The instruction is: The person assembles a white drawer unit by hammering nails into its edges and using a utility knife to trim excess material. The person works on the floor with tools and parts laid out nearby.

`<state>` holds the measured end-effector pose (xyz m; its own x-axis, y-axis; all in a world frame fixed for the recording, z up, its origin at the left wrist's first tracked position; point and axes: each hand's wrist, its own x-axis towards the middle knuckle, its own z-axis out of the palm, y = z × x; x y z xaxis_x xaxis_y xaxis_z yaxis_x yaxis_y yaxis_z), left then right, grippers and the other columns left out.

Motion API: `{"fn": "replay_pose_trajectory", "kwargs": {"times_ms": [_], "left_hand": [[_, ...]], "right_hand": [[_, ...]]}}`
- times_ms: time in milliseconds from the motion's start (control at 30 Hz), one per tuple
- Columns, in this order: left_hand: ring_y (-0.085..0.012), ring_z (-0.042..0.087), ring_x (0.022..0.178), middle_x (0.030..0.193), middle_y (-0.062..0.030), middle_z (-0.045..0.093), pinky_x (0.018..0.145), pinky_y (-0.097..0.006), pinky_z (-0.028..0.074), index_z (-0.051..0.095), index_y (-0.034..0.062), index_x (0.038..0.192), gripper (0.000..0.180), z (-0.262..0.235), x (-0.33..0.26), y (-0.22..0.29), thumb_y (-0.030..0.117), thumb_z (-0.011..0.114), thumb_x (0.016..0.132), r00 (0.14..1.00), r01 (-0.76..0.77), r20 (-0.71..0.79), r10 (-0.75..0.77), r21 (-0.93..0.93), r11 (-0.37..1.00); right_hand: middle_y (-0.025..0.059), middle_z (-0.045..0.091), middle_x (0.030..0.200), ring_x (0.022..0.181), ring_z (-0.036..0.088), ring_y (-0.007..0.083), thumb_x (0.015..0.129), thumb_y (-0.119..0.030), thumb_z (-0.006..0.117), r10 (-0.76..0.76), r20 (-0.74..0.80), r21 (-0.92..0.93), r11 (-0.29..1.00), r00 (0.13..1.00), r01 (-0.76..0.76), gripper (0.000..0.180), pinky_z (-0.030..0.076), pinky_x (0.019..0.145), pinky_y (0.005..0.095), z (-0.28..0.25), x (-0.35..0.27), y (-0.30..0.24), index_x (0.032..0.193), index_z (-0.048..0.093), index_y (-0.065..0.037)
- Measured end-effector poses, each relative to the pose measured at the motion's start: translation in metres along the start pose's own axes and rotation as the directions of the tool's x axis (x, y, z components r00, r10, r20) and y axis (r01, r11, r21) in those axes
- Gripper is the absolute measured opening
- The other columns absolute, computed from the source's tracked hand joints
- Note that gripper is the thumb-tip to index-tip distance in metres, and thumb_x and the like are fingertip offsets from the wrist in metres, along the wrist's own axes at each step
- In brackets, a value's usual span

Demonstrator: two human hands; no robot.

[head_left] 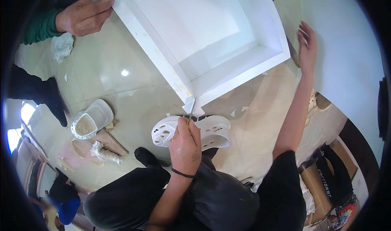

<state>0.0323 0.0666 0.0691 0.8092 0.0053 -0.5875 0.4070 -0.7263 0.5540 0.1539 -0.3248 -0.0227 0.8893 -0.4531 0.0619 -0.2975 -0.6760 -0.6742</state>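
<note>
My left hand [185, 143], with a dark band at its wrist, is closed around a thin-bladed knife [191, 115] showing a bit of yellow at the grip. The blade points up at the near corner of a white box-like frame [165, 68] with raised walls. Small white triangular scraps [188, 105] cling around that corner, beside the blade. Off to the right, my right hand [307, 47] is stretched out with fingers apart and slightly bent. It is beside a large pale panel [346, 68], and nothing shows in it; whether it touches the panel is unclear.
Another person's hand [87, 17] with a green sleeve is at the frame's left edge. White perforated clogs [218, 139] stand below the corner. A white cap-shaped item [93, 119], a wooden strip [112, 141] and a crumpled cloth [106, 152] lie on the tiled floor [138, 100].
</note>
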Motion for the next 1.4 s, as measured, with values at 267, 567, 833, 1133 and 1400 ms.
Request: {"fn": "replay_pose_trajectory", "kwargs": {"times_ms": [267, 567, 833, 1133, 1400], "left_hand": [[-0.0482, 0.059, 0.077, 0.087, -0.026, 0.061, 0.064, -0.052, 0.046, 0.049, -0.001, 0.103, 0.015, -0.001, 0.0, 0.0, 0.014, 0.047, 0.102, 1.0, -0.028, 0.002, 0.029, -0.16, 0.987], [-0.0509, 0.054, 0.082, 0.09, -0.029, 0.058, 0.07, -0.053, 0.042, 0.049, -0.0011, 0.104, 0.034, -0.008, 0.0, -0.004, 0.029, 0.033, 0.108, 0.998, -0.043, 0.025, 0.056, -0.366, 0.929], [-0.0425, 0.051, 0.075, 0.081, -0.0245, 0.053, 0.071, -0.044, 0.043, 0.05, -0.0011, 0.103, 0.038, -0.002, 0.008, -0.023, 0.035, 0.037, 0.107, 0.986, 0.008, 0.15, 0.076, -0.493, 0.87], [-0.0419, 0.059, 0.09, 0.095, -0.0242, 0.062, 0.082, -0.041, 0.046, 0.054, -0.0019, 0.105, 0.045, 0.003, 0.015, -0.038, 0.04, 0.038, 0.106, 0.983, -0.097, 0.078, 0.166, -0.544, 0.833], [-0.0239, 0.057, 0.079, 0.081, -0.0135, 0.059, 0.077, -0.035, 0.046, 0.06, -0.003, 0.099, 0.052, 0.016, 0.025, -0.042, 0.045, 0.042, 0.103, 0.979, 0.005, 0.157, 0.13, -0.654, 0.757]], "right_hand": [[0.0144, 0.063, 0.116, 0.11, 0.063, 0.033, 0.091, -0.019, 0.063, -0.261, 0.34, -0.39, 0.835, 0.904, 0.388, 0.037, 0.052, 0.09, 0.0382, 0.056, 0.028, 0.001, 0.126, 0.06, -0.011], [0.01, 0.058, 0.101, 0.066, 0.055, 0.0113, 0.1, -0.036, 0.054, 0.198, 0.151, 0.099, 0.972, 0.969, -0.214, 0.043, 0.045, 0.061, 0.0277, 0.013, 0.027, -0.01, 0.123, 0.054, 0.001], [0.0033, 0.053, 0.097, 0.063, 0.047, 0.0069, 0.102, -0.034, 0.053, 0.188, 0.017, 0.181, 0.965, 0.982, -0.188, 0.042, 0.038, 0.055, 0.0224, -0.051, -0.025, -0.078, 0.124, 0.056, 0.002], [-0.0018, 0.051, 0.075, 0.049, 0.04, 0.0047, 0.098, -0.025, 0.061, 0.276, 0.048, 0.516, 0.816, 0.96, -0.26, 0.026, 0.031, 0.042, 0.0225, -0.043, -0.186, -0.171, 0.112, 0.056, -0.003], [0.0033, 0.064, 0.079, 0.067, 0.06, 0.0127, 0.088, -0.027, 0.073, 0.079, 0.27, 0.319, 0.933, 0.96, -0.167, 0.039, 0.05, 0.063, 0.0294, 0.036, -0.221, -0.187, 0.11, 0.057, 0.0]]}}
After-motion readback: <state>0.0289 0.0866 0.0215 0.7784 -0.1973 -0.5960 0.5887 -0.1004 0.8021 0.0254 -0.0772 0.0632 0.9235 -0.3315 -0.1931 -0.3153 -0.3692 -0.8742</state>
